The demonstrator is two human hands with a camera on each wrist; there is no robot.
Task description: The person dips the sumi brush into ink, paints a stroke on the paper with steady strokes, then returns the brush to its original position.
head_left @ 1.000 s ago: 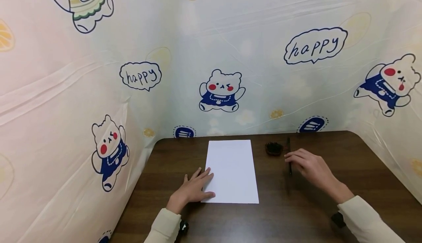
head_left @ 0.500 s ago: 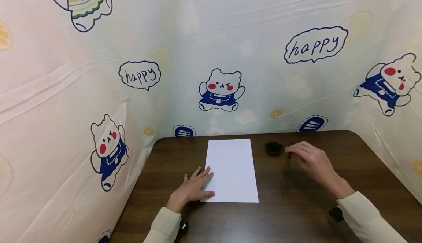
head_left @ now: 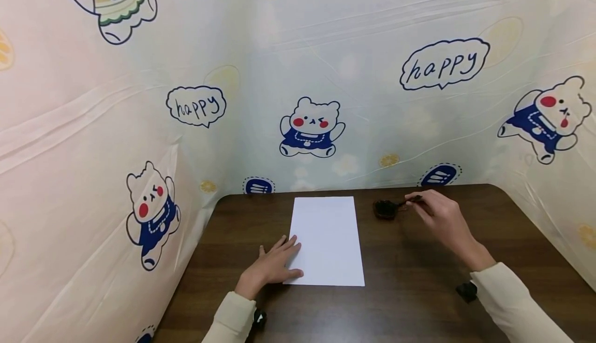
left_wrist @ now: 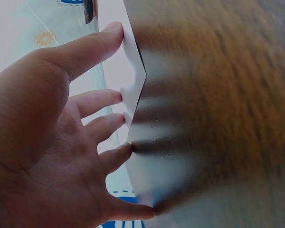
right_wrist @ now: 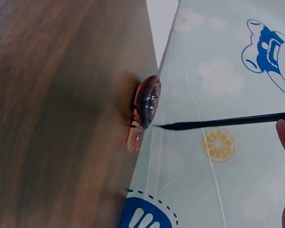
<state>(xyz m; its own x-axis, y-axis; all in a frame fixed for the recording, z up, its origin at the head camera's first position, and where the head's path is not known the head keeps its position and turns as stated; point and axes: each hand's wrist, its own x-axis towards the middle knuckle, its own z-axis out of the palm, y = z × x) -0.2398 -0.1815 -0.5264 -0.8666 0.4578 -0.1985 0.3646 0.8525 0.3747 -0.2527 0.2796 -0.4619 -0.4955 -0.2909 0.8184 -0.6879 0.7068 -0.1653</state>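
Observation:
My left hand (head_left: 272,266) lies with spread fingers over the lower left edge of a white sheet of paper (head_left: 328,239). In the left wrist view, the thumb (left_wrist: 90,50) and some fingertips rest on the sheet, while the little finger touches the table outside it. Between thumb and fingers, my right hand (head_left: 442,221) pinches a dark calligraphy brush (right_wrist: 218,122). Its pointed black tip is close to a small, dark reddish-brown inkstone (right_wrist: 147,102) with a glossy surface. Whether the tip touches the inkstone, I cannot tell.
The brown wooden table (head_left: 396,309) has rounded far corners. A pale printed curtain (head_left: 261,125) with bears and fruit slices surrounds it at the back and sides. A dark camera (head_left: 467,292) sits at the right wrist.
My right hand has lifted the brush from the table beside the inkstone and turned it, so the tip now points left toward the inkstone. The left hand and paper have stayed put.

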